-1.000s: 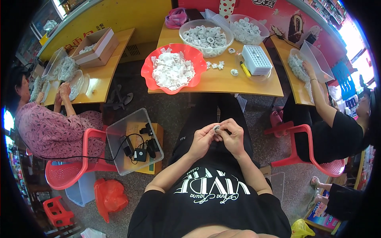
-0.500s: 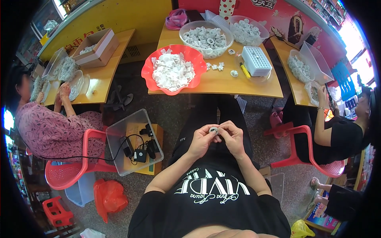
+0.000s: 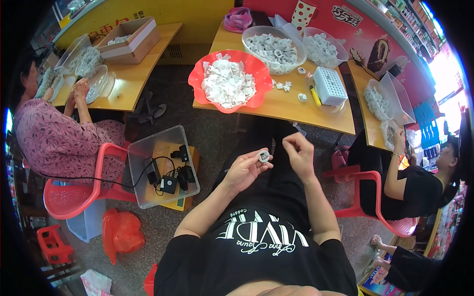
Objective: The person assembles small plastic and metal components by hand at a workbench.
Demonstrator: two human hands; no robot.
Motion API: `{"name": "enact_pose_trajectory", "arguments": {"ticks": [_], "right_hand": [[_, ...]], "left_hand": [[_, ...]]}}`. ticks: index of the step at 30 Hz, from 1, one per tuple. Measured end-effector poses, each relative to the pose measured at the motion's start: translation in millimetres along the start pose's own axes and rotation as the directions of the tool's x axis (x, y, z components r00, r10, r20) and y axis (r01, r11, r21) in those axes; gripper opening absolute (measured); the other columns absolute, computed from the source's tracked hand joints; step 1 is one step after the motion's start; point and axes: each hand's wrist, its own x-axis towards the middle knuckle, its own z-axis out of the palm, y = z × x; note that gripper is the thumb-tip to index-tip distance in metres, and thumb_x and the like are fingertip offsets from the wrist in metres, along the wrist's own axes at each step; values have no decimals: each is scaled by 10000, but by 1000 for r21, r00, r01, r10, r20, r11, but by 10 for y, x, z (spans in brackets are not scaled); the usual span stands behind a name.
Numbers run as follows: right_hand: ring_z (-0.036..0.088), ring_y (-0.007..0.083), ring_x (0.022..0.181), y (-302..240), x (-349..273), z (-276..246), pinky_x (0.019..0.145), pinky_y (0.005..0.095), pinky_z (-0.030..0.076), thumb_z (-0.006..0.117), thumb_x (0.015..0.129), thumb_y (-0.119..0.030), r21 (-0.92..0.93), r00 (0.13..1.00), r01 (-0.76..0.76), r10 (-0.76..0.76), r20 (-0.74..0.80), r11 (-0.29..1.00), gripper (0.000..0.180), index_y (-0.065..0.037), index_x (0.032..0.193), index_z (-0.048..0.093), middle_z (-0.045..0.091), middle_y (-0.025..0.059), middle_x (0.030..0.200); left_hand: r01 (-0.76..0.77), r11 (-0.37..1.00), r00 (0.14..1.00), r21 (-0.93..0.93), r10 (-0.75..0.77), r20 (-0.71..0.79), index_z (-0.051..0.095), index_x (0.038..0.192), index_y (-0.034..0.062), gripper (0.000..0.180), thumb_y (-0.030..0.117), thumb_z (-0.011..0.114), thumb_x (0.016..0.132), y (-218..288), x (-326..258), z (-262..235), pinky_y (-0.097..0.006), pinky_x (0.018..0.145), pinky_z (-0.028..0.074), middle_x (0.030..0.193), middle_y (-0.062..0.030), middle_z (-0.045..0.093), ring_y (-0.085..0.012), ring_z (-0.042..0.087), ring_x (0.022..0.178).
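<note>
Above my lap, my left hand [image 3: 248,169] pinches a small round white plastic part [image 3: 264,156], its opening with darker bits facing up. My right hand [image 3: 299,150] is raised a little to its right, apart from the part, with fingers curled together; anything inside them is hidden. On the table ahead stands a red scalloped bowl [image 3: 194,81] heaped with small whitish plastic pieces [image 3: 229,81]. Behind it, a clear bowl [image 3: 245,45] holds many round white parts [image 3: 274,49] like the one in my hand. A few loose pieces [image 3: 283,86] and single round parts [image 3: 302,97] lie beside the red bowl.
A white gridded tray stack [image 3: 330,85] and a yellow cutter [image 3: 315,94] lie on the table's right side. A clear bin with black adapters [image 3: 169,183] stands left of my legs. Co-workers sit at side tables on red chairs [image 3: 98,170]. A red bag [image 3: 121,234] lies on the floor.
My hands have come apart: the right has lifted away up and to the right, and the left keeps the round part. The whole view has turned slightly.
</note>
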Motion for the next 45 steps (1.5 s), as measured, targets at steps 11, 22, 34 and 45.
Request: {"name": "enact_pose_trajectory", "arguments": {"ticks": [11,22,34,45], "right_hand": [[544,279,930,444,1612,197,773,408,410,606,777,-111,-761,895,377,-419,153,528,75,-77,833,642,600,67,916],[527,259,871,612,1712,327,706,397,385,606,731,-113,-770,877,413,-440,192,487,59,-111,788,621,554,48,830],[532,258,848,555,1598,263,707,388,422,601,715,-63,-706,846,468,-502,182,532,116,-111,814,637,548,54,832],[579,145,689,201,1092,135,596,265,451,639,786,9,-40,978,149,-153,-138,988,120,-50,889,659,582,35,742]], "left_hand": [[-49,997,995,-61,54,82,433,1315,-54,371,88,448,973,287,-158,200,-294,838,532,1203,-201,572,-284,627,1024],[-58,994,993,-90,67,101,483,1253,-60,333,130,441,983,285,-201,161,-270,742,536,1148,-210,591,-238,655,880],[-77,997,989,6,76,123,597,1038,-24,232,179,517,959,166,-165,171,-241,599,480,896,-117,618,-143,586,634],[-25,995,992,-95,37,119,470,1260,-85,346,111,437,977,156,-154,236,-292,781,514,1094,-189,604,-235,635,878]]}}
